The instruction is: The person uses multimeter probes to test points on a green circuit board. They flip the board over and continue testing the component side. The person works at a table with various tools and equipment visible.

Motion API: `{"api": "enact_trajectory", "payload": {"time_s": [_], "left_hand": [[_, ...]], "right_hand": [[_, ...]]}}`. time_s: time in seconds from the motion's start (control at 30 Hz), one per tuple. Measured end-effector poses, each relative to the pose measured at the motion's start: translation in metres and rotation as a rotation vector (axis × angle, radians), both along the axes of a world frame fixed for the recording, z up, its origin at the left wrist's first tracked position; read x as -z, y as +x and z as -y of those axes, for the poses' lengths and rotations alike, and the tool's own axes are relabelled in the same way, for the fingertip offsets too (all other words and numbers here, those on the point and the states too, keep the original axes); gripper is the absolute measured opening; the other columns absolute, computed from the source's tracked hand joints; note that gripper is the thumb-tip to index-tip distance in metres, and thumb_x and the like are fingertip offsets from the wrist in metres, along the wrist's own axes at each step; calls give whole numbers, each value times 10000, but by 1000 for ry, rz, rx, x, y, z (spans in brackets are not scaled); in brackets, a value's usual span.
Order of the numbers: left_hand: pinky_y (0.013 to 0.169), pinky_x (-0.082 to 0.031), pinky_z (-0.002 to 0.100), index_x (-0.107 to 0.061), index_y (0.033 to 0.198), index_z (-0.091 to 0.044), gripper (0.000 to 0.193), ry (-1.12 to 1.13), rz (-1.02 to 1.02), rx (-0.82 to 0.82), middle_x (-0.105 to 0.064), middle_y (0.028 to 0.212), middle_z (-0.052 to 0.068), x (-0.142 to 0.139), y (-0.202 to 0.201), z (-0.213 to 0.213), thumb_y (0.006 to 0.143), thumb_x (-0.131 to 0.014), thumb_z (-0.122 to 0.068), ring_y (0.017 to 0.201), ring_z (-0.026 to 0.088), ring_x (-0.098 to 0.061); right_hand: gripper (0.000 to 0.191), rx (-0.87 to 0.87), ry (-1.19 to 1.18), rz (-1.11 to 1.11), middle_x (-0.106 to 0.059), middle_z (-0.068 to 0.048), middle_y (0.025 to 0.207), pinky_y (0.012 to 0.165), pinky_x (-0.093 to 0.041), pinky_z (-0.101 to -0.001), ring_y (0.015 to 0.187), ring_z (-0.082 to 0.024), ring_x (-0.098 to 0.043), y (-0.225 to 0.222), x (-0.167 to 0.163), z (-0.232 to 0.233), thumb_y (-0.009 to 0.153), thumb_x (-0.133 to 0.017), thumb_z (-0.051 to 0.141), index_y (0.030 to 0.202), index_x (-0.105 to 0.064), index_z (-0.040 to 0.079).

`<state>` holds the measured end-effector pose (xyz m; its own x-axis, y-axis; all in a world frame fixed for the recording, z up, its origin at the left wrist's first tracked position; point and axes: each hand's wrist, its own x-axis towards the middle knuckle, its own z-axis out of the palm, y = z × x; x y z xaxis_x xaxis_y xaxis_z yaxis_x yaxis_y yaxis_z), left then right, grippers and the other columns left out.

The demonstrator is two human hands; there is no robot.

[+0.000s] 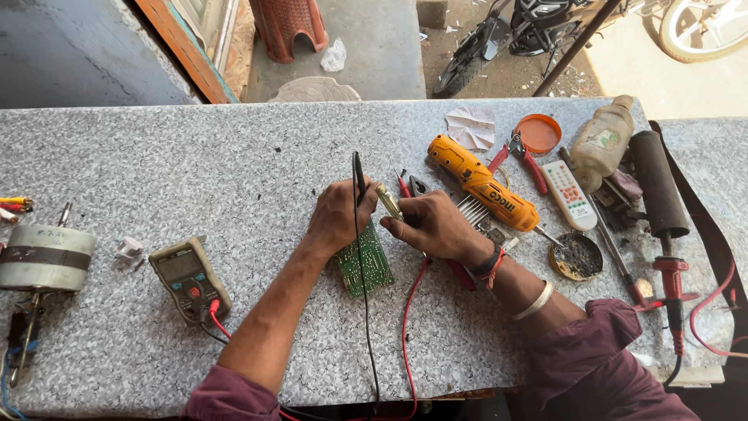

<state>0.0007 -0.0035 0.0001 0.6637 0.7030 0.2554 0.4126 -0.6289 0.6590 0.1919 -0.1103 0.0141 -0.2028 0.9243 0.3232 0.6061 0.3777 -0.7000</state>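
While my left hand (336, 217) gripped the black probe (358, 173) on the green circuit board (365, 263) mid-frame, my right hand (433, 226) clasped the yellow-tipped probe (388, 201); probing step, next contact needed steady tips.

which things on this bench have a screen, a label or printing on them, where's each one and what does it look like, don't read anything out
Multimeter: left of the left forearm, olive-grey, dark blank screen, red dial.
Electric screwdriver: beyond the right hand, yellow-orange with black lettering.
Plastic bottle: far right, cloudy, pale label.
Remote control: beside the bottle, white with coloured buttons.
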Motion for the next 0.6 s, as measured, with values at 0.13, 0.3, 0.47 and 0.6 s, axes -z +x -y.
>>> {"api": "enact_trajectory", "payload": {"time_s": [0.13,0.3,0.47,0.6], "left_hand": [[490,-454,440,-580,775,-77,393,-51,1,1,-566,557,88,-2,0,0,1052,-513,-348,489,252,-601],[497,-455,448,-583,782,-69,388,-24,29,8,-564,566,95,-3,-1,1,1053,-516,-338,496,267,-605],[504,-462,455,-573,774,-64,390,-17,28,11,-563,567,100,-3,0,0,1064,-518,-319,503,269,-605],[525,-459,461,-575,760,-72,407,14,47,0,-564,573,103,-5,1,2,1072,-535,-330,531,275,-610]], "right_hand": [[493,-16,9,-20,-396,-94,487,440,-357,-397,400,-212,-385,0,0,0,972,-684,400,657,-557,43],[479,-42,22,-19,-406,-96,508,453,-363,-393,417,-201,-389,0,2,0,993,-666,413,696,-581,47],[474,17,-45,-10,-434,-88,503,456,-359,-370,426,-183,-391,0,1,1,967,-709,392,703,-597,15],[263,108,-173,-329,-513,-29,620,490,-378,-312,582,-82,-441,-4,3,5,971,-734,260,926,-734,0]]}}
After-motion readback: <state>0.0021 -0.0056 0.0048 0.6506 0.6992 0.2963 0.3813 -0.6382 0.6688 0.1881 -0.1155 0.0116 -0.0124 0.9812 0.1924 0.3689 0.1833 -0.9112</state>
